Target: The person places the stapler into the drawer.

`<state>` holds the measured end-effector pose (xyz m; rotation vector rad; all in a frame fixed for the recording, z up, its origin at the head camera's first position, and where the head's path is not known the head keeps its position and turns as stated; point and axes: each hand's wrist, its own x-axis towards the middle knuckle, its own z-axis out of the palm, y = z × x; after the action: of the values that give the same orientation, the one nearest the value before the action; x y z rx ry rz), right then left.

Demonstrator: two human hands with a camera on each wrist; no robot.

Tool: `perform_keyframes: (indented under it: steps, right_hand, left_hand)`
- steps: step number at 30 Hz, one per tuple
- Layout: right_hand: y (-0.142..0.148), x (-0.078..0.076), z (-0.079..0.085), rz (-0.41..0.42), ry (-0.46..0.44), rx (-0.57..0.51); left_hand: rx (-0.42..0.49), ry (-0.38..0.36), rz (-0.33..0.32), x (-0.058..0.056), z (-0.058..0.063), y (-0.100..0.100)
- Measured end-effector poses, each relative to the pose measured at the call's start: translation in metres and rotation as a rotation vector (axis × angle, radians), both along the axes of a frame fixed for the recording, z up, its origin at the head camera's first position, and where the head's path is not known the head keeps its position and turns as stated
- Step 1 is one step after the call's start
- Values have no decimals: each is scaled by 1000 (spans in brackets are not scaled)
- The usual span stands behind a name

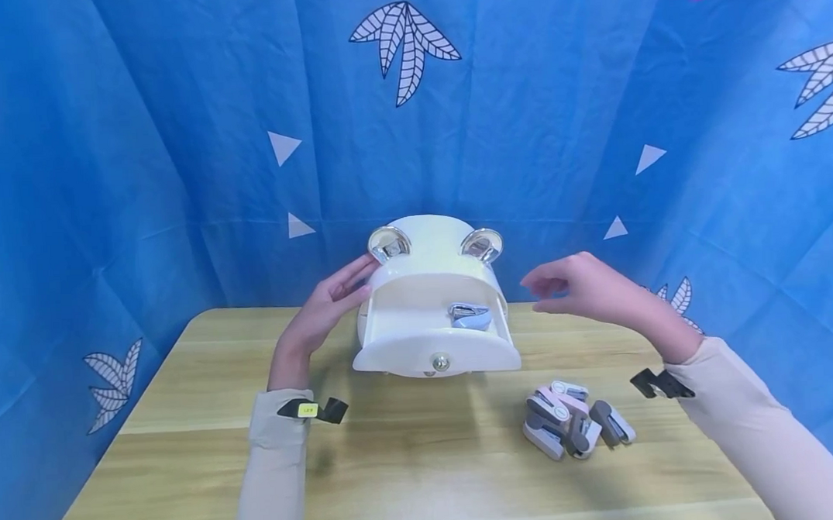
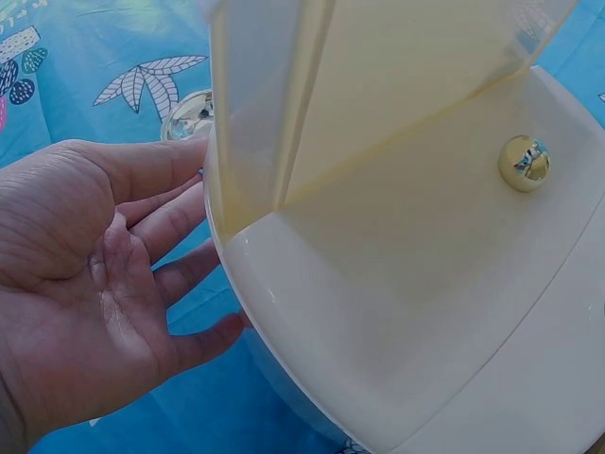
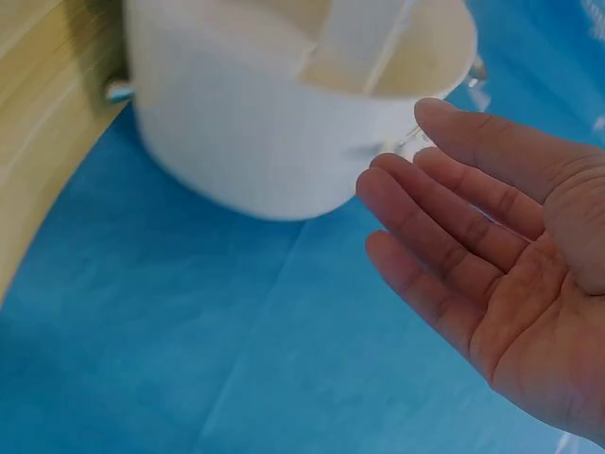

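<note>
White box (image 1: 431, 248) on table (image 1: 397, 462), drawer (image 1: 396, 355) out, blue stapler (image 1: 472, 318) inside at right, lying left-right. Left hand (image 1: 329, 304): fingers extended against box's left side, gripping nothing. Right hand (image 1: 578, 288): relaxed, empty, right of box; nearer hand to stapler pile (image 1: 556, 418), which lies on its near side.

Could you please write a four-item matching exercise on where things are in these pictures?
Things
1. Light-blue stapler
2. Pile of staplers
3. Left hand
4. Right hand

Places
A. Touching the side of the white drawer unit
B. On the wooden table
C. In the air, holding nothing, apart from the unit
D. Inside the open drawer

Pairs: 1-D; 2-B; 3-A; 4-C
</note>
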<state>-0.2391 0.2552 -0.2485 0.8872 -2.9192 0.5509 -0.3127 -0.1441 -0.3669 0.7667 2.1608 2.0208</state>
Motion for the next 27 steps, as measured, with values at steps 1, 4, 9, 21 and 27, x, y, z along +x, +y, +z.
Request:
perform_keyframes:
  steps: [1,4,9,21,27]
  right_hand:
    - [6,0,-3,-21,-14,1]
    - [23,-3,-14,-62,-55,20]
    - [44,-9,-41,-58,-139,77]
    - [78,-13,-106,-24,-319,144]
    - [87,-12,-125,-43,-373,144]
  left_hand:
    - [-1,1,0,0,0,0]
    - [-4,-2,-2,0,0,0]
    - [-12,-2,6,1,0,0]
    - [-14,-2,16,-1,-2,0]
    - [-13,12,7,-2,-2,0]
